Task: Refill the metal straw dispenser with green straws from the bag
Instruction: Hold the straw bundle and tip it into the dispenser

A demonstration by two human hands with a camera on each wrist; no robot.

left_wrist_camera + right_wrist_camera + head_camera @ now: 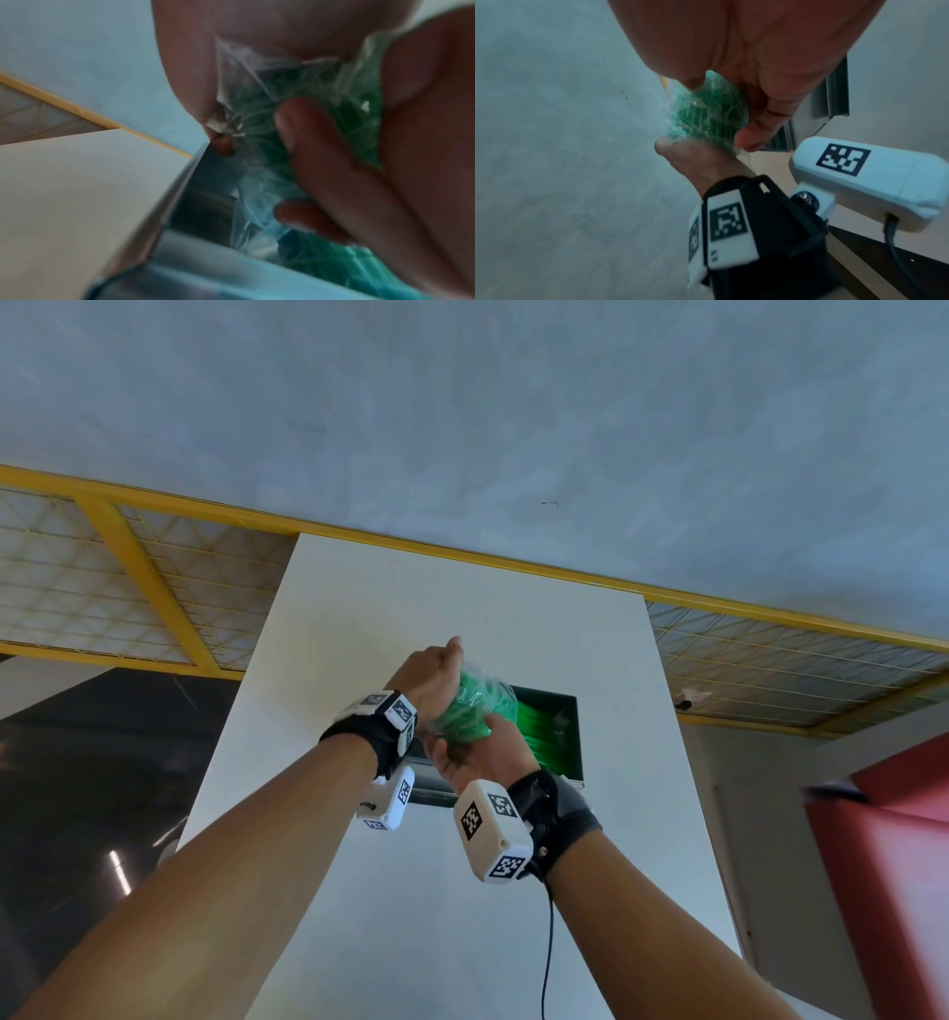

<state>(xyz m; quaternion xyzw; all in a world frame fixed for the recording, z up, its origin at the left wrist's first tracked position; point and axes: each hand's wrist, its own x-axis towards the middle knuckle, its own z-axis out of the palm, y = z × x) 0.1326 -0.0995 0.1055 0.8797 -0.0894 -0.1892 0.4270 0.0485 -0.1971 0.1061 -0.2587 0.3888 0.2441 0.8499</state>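
Head view, forearms: we see both our forearms reach up over the white counter (pixel 359 891), each wrist strapped with a tagged white camera box.
Head view, left hand (pixel 436 677): we grasp the upper part of the clear bag (pixel 470 711) of green straws, fingers curled round it.
Head view, right hand (pixel 482 752): we cup and grip the bag from below.
Head view, dispenser (pixel 577 742): the metal box stands open on the counter, green straws (pixel 539 737) lying inside; the bag is held just over its left end.
Left wrist view: blurred; our fingers (pixel 295 125) press into the crumpled bag (pixel 257 113) above the dispenser's metal edge (pixel 180 182).
Right wrist view: our right hand (pixel 757 85) and left hand (pixel 693 158) both clasp the bag (pixel 706 113); the dispenser's metal side (pixel 834 97) shows just beside them.
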